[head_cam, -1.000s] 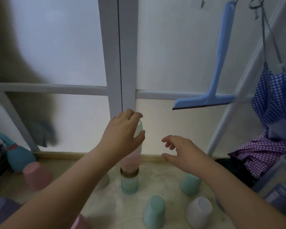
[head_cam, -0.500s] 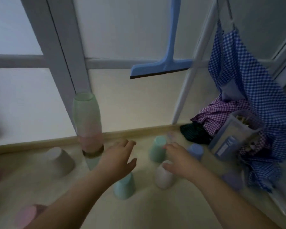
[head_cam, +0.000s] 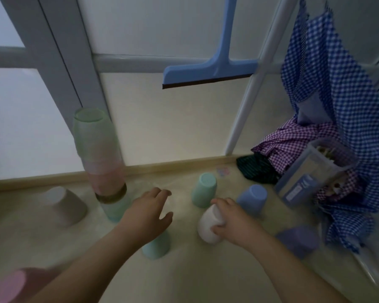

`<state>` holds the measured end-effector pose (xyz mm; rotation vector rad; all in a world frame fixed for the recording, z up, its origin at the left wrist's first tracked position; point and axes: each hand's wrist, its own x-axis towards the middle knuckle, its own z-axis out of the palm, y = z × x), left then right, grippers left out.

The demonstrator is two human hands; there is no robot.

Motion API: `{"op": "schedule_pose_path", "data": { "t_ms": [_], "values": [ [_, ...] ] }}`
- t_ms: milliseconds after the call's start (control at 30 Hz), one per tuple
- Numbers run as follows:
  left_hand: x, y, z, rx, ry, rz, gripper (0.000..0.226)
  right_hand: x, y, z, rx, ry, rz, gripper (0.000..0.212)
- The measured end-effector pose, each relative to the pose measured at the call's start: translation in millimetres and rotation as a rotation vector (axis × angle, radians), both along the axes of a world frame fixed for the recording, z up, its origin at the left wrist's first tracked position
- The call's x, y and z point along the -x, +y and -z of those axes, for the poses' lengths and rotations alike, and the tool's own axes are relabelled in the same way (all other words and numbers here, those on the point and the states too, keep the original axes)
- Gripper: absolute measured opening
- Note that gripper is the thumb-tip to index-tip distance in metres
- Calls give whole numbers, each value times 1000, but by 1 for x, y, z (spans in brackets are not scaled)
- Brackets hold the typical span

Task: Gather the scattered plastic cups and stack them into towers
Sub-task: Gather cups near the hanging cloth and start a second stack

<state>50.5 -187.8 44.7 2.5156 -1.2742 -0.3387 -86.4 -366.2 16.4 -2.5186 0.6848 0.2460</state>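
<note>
A tower of stacked cups (head_cam: 101, 158), green on top, pink below, teal at the base, stands on the floor against the window frame. My right hand (head_cam: 232, 217) grips a white upturned cup (head_cam: 207, 224). My left hand (head_cam: 149, 213) hovers open over a teal upturned cup (head_cam: 157, 247), fingers spread. More upturned cups lie scattered: a green one (head_cam: 205, 190), a blue one (head_cam: 252, 199), a purple one (head_cam: 299, 240), a beige one (head_cam: 65, 205) and a pink one (head_cam: 7, 285) at the lower left.
A blue squeegee (head_cam: 212, 68) hangs in front of the frosted window. At the right, a white rack leg (head_cam: 243, 110), blue checked cloth (head_cam: 337, 101), purple checked cloth (head_cam: 293, 147) and a clear plastic container (head_cam: 315, 173) crowd the corner.
My left hand let go of the tower's top and dropped toward the floor cups. My right hand reached down and closed on the white cup. The view tilted down and right.
</note>
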Motion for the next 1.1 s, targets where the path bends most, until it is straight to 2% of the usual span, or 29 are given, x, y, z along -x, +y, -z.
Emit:
{"op": "schedule_pose_path", "data": {
  "t_ms": [167,267,500,767,967,1100],
  "values": [
    [-9,-1,-4,63,-2,-40,51,-18,-18,-65,73,-269,64,68],
    [-12,0,-7,74,1,-68,51,-41,-30,-77,94,-350,46,62],
    [-11,13,2,40,38,-112,56,-80,-44,-28,40,-177,-17,59],
    [-2,21,37,-123,143,-88,75,-84,-50,-15,-28,-189,4,70],
    [-6,11,44,-216,218,-57,69,-69,-54,-19,-14,-163,13,78],
    [-5,8,45,-319,195,-13,67,-61,-58,-21,38,-157,29,79]
  ]
}}
